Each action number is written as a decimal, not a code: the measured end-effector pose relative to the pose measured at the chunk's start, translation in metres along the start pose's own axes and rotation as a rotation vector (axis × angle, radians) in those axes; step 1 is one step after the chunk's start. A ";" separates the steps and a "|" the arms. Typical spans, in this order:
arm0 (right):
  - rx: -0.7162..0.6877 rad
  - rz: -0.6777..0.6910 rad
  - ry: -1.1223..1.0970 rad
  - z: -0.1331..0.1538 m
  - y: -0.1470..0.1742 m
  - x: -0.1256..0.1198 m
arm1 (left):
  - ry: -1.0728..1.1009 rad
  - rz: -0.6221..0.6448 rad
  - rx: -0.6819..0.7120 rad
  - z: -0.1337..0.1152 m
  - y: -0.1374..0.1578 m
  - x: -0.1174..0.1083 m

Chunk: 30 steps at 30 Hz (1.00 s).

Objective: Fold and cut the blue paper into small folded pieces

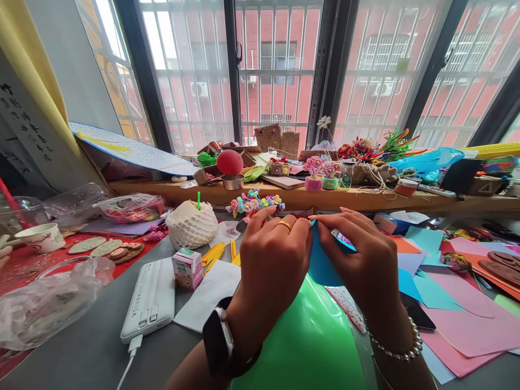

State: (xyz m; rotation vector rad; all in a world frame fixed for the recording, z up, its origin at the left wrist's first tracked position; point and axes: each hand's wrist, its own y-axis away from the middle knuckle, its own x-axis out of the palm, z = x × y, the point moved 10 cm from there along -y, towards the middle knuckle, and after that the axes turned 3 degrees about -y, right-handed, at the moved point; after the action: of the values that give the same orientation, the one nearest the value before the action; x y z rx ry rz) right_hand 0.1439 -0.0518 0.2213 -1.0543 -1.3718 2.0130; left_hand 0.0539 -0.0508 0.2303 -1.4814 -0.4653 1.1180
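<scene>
A piece of blue paper (325,266) is held up between my two hands, above a glossy green sheet (304,341) on the table. My left hand (274,260), with a gold ring and a watch at its wrist, pinches the paper's upper left edge. The thumb and fingers of my right hand (361,249) close on the same top corner, close to the left fingertips. A beaded bracelet circles the right wrist. Part of the paper is hidden behind the right hand, so its full folded shape cannot be made out.
Left of my hands lie a white power bank (149,300) with a cable, a small pink box (187,269), a netted coconut (192,225) and white paper (211,295). Coloured paper sheets (467,330) spread at right. Behind, a wooden sill (268,194) holds crafts, including a red ball (229,162).
</scene>
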 end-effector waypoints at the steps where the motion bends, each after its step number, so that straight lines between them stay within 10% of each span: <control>1: -0.006 -0.008 0.009 0.001 0.000 -0.001 | -0.001 -0.004 -0.001 -0.001 0.000 0.000; 30: 0.055 -0.031 -0.003 -0.005 0.002 -0.012 | 0.047 -0.085 0.040 -0.009 0.004 -0.006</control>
State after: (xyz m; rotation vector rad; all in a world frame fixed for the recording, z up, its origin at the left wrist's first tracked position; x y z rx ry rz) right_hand 0.1551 -0.0586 0.2227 -1.0001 -1.3190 2.0188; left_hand 0.0569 -0.0615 0.2275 -1.4372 -0.4659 1.0181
